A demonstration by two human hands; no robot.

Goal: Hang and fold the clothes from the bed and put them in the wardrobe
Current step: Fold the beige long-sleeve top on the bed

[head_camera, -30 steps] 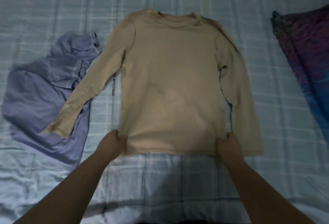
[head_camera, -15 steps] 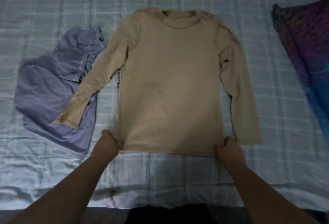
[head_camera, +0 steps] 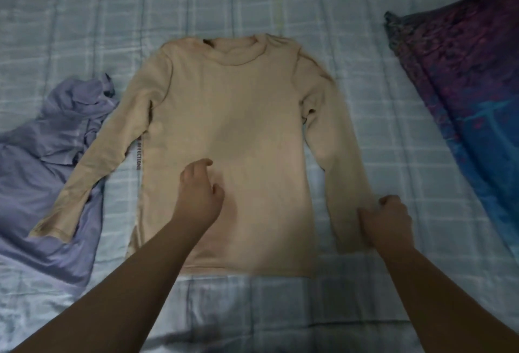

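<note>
Pinching the beige top's [head_camera: 233,133] sleeve cuff, the right hand [head_camera: 389,219]; left hand [head_camera: 198,194] hovers loose-fingered.

long-sleeved top [head_camera: 238,116]: plain beige
garment [head_camera: 42,161] at left: plain lavender
bed sheet [head_camera: 351,29]: pale blue, white check lines
cloth [head_camera: 463,86] at right: purple and blue, mottled

Both bare forearms reach forward: the left hand [head_camera: 198,195] hovers with loosely curled fingers, the right hand [head_camera: 389,219] clenched, pinching fabric.
</note>
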